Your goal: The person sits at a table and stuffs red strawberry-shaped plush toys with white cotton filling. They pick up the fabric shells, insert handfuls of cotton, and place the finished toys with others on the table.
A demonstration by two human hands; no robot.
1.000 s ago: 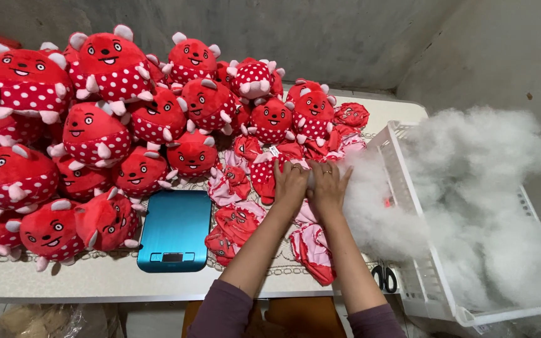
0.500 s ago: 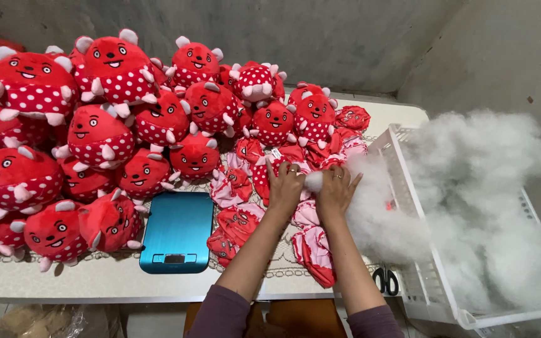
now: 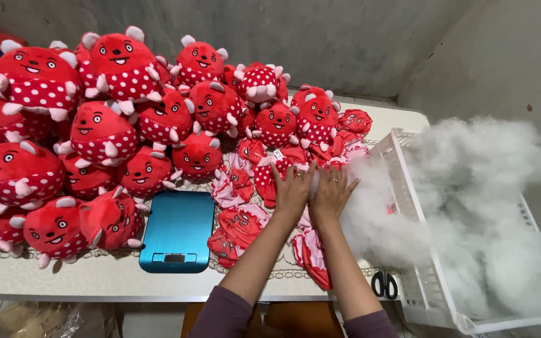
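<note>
Pressing left hand [image 3: 292, 191] and right hand [image 3: 332, 194], now drawn nearer, flat and open, grasping nothing, on an unstuffed red toy skin [image 3: 269, 178] beside white stuffing [image 3: 377, 213].

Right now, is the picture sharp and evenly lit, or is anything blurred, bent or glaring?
Head view: light is soft and even, with only faint shadows under the plush toys. The blue scale shows a mild sheen, no harsh glare. Both hands, left hand and right hand, look sharp. The white stuffing is bright and loses detail. The table edge bows slightly, a wide-lens effect.
</note>
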